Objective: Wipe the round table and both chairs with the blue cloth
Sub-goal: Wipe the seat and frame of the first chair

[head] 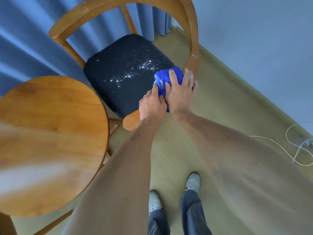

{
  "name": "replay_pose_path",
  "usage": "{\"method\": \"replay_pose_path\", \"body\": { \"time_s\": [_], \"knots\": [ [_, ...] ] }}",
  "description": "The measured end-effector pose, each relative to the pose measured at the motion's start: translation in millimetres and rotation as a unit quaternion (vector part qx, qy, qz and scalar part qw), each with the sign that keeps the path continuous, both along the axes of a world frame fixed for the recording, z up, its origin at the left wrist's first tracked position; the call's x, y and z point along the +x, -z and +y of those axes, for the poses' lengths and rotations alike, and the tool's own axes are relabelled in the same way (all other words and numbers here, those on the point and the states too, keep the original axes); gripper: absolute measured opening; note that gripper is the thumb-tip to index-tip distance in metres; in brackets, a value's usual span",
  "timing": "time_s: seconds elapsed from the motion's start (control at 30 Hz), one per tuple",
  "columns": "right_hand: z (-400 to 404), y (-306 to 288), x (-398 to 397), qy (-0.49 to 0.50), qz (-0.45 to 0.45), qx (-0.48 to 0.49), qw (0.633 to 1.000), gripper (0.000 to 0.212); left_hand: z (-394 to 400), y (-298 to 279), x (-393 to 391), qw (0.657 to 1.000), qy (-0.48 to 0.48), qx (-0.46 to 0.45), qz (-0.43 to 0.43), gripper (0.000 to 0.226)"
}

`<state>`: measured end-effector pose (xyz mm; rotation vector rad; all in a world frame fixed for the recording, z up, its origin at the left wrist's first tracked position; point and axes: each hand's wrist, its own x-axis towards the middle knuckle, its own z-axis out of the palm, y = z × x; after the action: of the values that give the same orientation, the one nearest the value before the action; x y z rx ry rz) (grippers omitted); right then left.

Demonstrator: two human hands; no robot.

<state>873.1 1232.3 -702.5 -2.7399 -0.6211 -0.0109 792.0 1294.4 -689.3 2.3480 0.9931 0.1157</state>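
Note:
A wooden chair [118,7] with a curved back and a dark seat cushion [122,78] stands ahead, white crumbs scattered over the cushion. The bunched blue cloth [162,77] sits at the seat's right edge. My right hand [181,90] lies over the cloth with its fingers curled round it. My left hand [152,106] pinches the cloth's near side, just left of the right hand. The round wooden table [47,136] fills the lower left.
Blue curtains [25,39] hang behind the chair. A pale wall [262,39] runs along the right. A white cable [288,150] lies looped on the floor at the far right. My feet [174,192] stand on the wooden floor below the chair.

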Motion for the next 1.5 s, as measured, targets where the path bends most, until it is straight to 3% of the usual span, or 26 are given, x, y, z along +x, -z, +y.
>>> {"method": "replay_pose_path", "body": {
  "time_s": [0.1,0.33,0.47,0.6,0.7,0.93,1.1,1.3,1.5],
  "knots": [
    [4.2,2.8,28.3,0.005,-0.001,0.012,1.000,0.042,-4.8,3.3,33.0,0.999,-0.033,-0.005,0.001,0.048],
    [8.4,15.0,119.7,0.023,-0.026,0.080,0.996,0.041,11.0,4.6,116.5,0.999,-0.012,-0.038,0.011,0.044],
    [19.0,15.5,173.9,-0.007,0.004,0.050,0.999,0.045,19.1,10.1,170.6,0.999,-0.024,-0.047,-0.006,0.039],
    [37.2,19.2,210.4,-0.061,-0.031,0.030,0.997,0.047,36.7,20.9,207.5,0.998,-0.035,-0.060,0.005,0.038],
    [55.5,19.5,229.6,-0.073,-0.063,0.069,0.993,0.047,58.5,22.0,231.2,0.996,-0.050,-0.070,0.018,0.043],
    [127.5,-15.1,307.3,-0.135,-0.110,0.122,0.977,0.049,122.6,1.6,307.8,0.987,-0.133,-0.051,-0.073,0.023],
    [200.0,-41.2,342.1,-0.164,-0.096,0.071,0.979,0.047,170.4,-13.1,340.2,0.971,-0.211,-0.049,-0.103,0.030],
    [267.6,-54.4,341.6,-0.152,-0.026,-0.016,0.988,0.048,230.3,-24.6,338.7,0.964,-0.223,-0.107,-0.100,0.023],
    [328.8,-41.3,342.7,-0.168,-0.004,-0.030,0.985,0.048,280.0,-14.9,325.3,0.955,-0.234,-0.151,-0.106,0.025]
  ]
}}
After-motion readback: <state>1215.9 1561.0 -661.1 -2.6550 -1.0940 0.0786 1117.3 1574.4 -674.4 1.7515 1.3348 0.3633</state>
